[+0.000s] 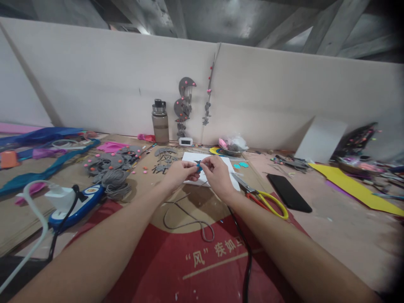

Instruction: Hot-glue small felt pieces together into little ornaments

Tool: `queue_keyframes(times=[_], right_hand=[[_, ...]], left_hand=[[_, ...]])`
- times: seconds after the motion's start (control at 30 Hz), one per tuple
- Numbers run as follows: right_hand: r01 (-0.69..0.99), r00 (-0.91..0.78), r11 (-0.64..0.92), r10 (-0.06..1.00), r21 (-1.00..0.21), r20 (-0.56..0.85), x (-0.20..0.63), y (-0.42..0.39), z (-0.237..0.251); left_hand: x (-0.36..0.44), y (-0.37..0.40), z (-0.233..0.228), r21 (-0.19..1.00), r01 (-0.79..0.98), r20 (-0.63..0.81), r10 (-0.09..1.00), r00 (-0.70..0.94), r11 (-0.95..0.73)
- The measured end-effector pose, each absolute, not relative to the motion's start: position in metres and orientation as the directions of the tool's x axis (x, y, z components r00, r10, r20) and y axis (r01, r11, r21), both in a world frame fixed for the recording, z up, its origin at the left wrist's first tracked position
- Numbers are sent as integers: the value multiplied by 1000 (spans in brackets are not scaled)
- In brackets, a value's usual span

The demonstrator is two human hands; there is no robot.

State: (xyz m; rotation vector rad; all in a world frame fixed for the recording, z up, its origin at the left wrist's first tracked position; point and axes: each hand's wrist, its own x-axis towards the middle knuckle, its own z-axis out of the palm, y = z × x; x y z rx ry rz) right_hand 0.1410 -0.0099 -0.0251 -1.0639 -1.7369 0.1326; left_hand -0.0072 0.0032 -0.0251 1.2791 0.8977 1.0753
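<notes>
I had both hands pinched shut on a small teal piece (199, 167), left hand (180, 171) and right hand (217, 174) touching above the white sheet (232, 179), scissors (261, 198) just right.

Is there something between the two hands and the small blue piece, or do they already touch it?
Nothing visible stands between. The left hand and the right hand both pinch the small blue piece at their fingertips, above the white sheet.
</notes>
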Motion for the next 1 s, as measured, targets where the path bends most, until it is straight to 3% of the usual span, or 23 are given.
queue_keyframes(times=[0.3,1.0], right_hand=[[622,-11,529,743,-577,670,149,-3,-29],[605,-9,530,751,-594,660,148,-7,-31]], left_hand=[[-7,3,-24,996,-88,20,973,230,1],[-9,6,-27,991,-131,60,974,216,-32]])
